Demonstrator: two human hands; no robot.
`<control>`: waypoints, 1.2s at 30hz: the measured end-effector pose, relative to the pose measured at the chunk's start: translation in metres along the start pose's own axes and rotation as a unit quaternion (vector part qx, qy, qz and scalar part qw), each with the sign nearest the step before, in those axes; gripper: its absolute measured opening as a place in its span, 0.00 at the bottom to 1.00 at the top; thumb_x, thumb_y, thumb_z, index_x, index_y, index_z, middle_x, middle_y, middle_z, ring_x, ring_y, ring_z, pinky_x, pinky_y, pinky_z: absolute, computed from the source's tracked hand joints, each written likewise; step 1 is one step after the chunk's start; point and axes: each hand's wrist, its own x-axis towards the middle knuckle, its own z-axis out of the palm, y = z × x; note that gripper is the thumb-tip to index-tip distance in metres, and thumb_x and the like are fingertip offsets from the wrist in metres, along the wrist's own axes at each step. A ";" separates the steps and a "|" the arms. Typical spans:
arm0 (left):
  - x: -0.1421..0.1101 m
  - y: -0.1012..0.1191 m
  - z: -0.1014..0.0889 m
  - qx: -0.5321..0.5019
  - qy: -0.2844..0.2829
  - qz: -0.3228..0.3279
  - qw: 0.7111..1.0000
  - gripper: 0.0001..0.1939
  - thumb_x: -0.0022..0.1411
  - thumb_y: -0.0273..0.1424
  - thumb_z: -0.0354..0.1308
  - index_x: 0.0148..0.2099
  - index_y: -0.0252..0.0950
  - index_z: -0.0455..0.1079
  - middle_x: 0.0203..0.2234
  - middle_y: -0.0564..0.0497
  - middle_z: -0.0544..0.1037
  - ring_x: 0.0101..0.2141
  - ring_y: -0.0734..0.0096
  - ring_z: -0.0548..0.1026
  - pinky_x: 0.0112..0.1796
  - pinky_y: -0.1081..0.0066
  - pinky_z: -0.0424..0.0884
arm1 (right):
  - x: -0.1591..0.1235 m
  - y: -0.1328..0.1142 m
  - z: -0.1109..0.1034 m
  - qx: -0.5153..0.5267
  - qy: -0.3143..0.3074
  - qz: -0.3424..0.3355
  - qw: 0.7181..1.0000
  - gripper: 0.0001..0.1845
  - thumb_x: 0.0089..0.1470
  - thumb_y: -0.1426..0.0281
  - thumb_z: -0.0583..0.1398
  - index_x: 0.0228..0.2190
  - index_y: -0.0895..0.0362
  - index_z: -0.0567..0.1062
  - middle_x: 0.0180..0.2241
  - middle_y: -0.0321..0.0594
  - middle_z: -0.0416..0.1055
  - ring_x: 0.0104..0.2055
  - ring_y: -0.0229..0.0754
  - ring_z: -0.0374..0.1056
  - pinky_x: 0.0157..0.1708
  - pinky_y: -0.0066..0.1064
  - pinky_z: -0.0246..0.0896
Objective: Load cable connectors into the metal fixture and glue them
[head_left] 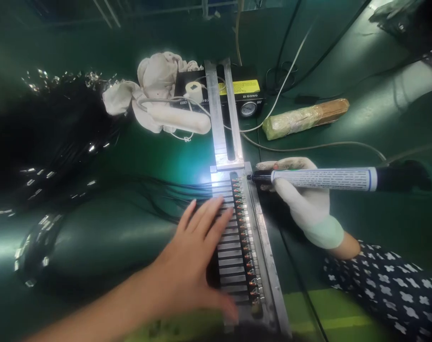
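A long metal fixture (233, 247) with a row of slots runs down the middle of the head view. Black wires (162, 183) lie in its slots, their stripped copper ends and small metal connectors (241, 206) lined up along the right side. My left hand (190, 251), bare, rests over the slots with fingers spread. In a white glove, my right hand (304, 204) grips a marker pen (324, 179) with a white printed barrel. The pen's black tip meets the fixture's upper right edge, beside the topmost connectors.
Behind the fixture sits a black box (251, 97) with a dial, under a slotted metal bar (219, 128). White cloth (157, 71) and a white cylinder (180, 118) lie left of it. A wrapped block (304, 118) is at right. Wire bundles (59, 142) fill the left.
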 end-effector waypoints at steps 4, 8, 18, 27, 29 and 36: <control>0.026 -0.022 -0.010 0.028 0.019 0.016 0.999 0.55 0.60 0.61 0.53 0.74 0.33 0.36 0.71 0.36 0.49 0.70 0.49 0.48 0.67 0.47 0.49 | 0.005 0.000 0.001 -0.049 -0.034 -0.041 0.997 0.11 0.54 0.72 0.66 0.40 0.53 0.72 0.43 0.45 0.77 0.48 0.54 0.74 0.49 0.55 0.72; 0.034 -0.035 -0.004 0.023 0.004 0.036 0.999 0.51 0.62 0.59 0.52 0.74 0.32 0.39 0.71 0.36 0.51 0.69 0.49 0.51 0.67 0.47 0.52 | 0.007 -0.002 -0.001 -0.079 -0.076 -0.066 0.992 0.12 0.54 0.74 0.66 0.41 0.54 0.73 0.45 0.46 0.77 0.50 0.54 0.74 0.52 0.54 0.70; 0.026 -0.033 0.003 -0.001 0.024 0.008 1.000 0.52 0.63 0.55 0.55 0.75 0.37 0.33 0.71 0.40 0.50 0.68 0.49 0.53 0.67 0.48 0.51 | 0.004 -0.006 -0.004 -0.112 -0.092 -0.095 0.985 0.13 0.52 0.74 0.67 0.40 0.51 0.75 0.45 0.45 0.79 0.46 0.54 0.77 0.47 0.48 0.75; 0.027 -0.032 0.003 -0.005 0.019 -0.001 1.000 0.51 0.63 0.54 0.58 0.75 0.37 0.36 0.71 0.42 0.51 0.68 0.48 0.54 0.67 0.47 0.53 | 0.005 -0.005 -0.002 -0.107 -0.086 -0.087 0.987 0.15 0.51 0.74 0.68 0.41 0.52 0.75 0.45 0.44 0.79 0.47 0.52 0.76 0.48 0.44 0.75; 0.027 -0.032 0.003 0.001 0.017 -0.002 1.000 0.50 0.63 0.54 0.57 0.74 0.37 0.37 0.71 0.42 0.50 0.68 0.49 0.53 0.67 0.48 0.52 | 0.005 -0.005 -0.002 -0.106 -0.084 -0.088 0.987 0.15 0.51 0.75 0.68 0.41 0.52 0.75 0.45 0.44 0.79 0.47 0.52 0.76 0.48 0.44 0.75; 0.027 -0.032 0.002 0.002 0.012 -0.002 1.000 0.50 0.64 0.54 0.56 0.75 0.39 0.35 0.72 0.43 0.49 0.69 0.49 0.53 0.67 0.48 0.51 | 0.007 -0.005 -0.001 -0.110 -0.076 -0.086 0.987 0.14 0.51 0.75 0.68 0.40 0.52 0.76 0.44 0.43 0.79 0.46 0.52 0.77 0.49 0.44 0.76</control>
